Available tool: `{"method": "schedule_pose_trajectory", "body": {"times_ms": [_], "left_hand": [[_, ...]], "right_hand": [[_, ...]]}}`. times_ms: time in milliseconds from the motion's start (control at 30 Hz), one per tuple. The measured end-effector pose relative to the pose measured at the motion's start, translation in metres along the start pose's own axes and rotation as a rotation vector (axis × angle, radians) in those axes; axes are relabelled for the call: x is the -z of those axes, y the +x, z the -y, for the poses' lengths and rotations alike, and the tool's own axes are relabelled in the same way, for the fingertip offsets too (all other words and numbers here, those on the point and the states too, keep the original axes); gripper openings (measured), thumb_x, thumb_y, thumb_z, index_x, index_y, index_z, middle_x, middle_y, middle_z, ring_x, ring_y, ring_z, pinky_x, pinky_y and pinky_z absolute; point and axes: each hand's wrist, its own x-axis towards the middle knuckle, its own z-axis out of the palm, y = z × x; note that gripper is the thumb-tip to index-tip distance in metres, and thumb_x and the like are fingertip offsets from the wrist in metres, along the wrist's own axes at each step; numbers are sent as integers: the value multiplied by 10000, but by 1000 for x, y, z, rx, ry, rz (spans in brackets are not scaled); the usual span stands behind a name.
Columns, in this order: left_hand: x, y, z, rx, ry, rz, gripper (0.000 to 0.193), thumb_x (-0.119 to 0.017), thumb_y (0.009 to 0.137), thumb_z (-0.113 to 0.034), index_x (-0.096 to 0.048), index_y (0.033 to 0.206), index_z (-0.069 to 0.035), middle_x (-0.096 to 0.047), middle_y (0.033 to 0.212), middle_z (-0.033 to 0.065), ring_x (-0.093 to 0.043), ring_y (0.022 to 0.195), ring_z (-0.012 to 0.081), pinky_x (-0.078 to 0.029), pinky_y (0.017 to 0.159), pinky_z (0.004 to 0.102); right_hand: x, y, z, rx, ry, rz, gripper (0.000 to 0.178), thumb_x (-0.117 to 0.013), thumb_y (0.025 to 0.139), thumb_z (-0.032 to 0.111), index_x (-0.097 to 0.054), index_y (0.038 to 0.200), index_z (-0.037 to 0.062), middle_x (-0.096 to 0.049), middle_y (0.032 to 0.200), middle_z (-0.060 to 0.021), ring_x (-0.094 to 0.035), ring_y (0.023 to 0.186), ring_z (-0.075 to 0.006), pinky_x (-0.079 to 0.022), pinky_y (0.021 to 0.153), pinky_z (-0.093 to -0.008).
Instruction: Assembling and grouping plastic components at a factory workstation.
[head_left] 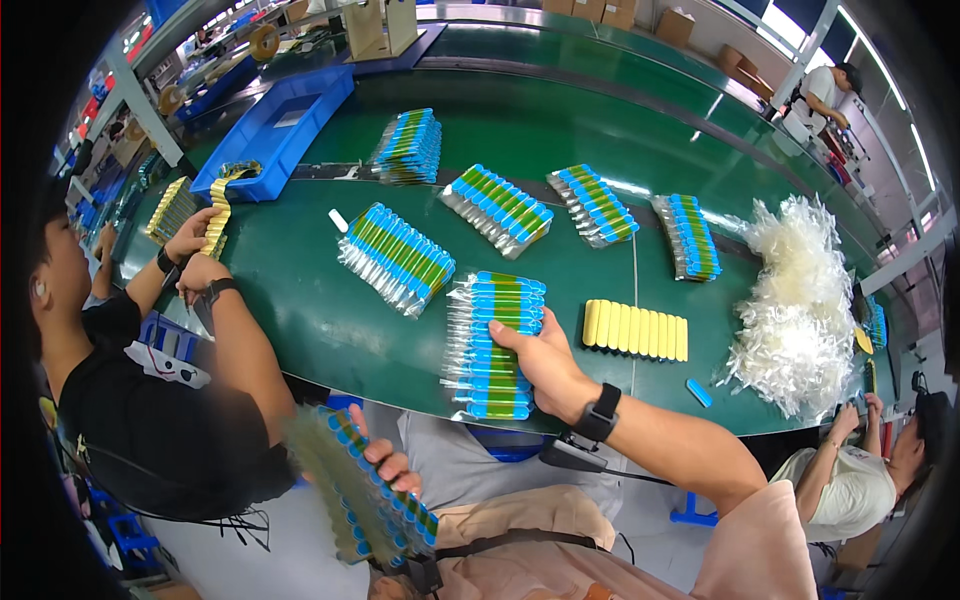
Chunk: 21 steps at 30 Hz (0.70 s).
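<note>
My right hand (548, 362) grips a row of slim clear-wrapped packets (492, 375) with blue ends and a green band, at the near edge of the green table. Its thumb lies on top of the row; the other fingers are mostly hidden beneath. Low in front of my body, my left hand (388, 465) is closed round the edge of a second row of the same packets (362, 490), held off the table and partly blurred. To the right of my right hand rests a row of yellow-topped, dark-bottomed slim pieces (635, 332).
Several more packet rows (397, 258) lie across the green table (300, 300). A heap of clear plastic wrappers (795, 310) stands at the right, near a loose blue piece (699, 392). At far left is a blue tray (325, 95). A co-worker (150, 400) handles a yellow strip (218, 215).
</note>
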Motion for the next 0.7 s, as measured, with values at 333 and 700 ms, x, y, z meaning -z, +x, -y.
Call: {"method": "schedule_pose_trajectory", "body": {"times_ms": [333, 700], "left_hand": [[4, -3, 23, -64, -98, -45, 980, -616, 877, -683, -119, 1623, -287, -496, 1310, 104, -469, 1153, 272, -333, 929, 455], [1, 11, 40, 51, -146, -135, 1058, -647, 814, -741, -132, 1619, -286, -482, 1317, 130, -493, 1084, 290, -379, 896, 481]], "right_hand": [[6, 10, 0, 58, -182, -82, 452, -634, 885, 15, -457, 1297, -44, -636, 1200, -143, -645, 1065, -227, -514, 942, -359], [30, -96, 1, 428, -525, 101, 812, -686, 864, 123, -271, 1546, -26, -366, 1563, -197, -351, 1450, -275, -287, 1178, -419]]}}
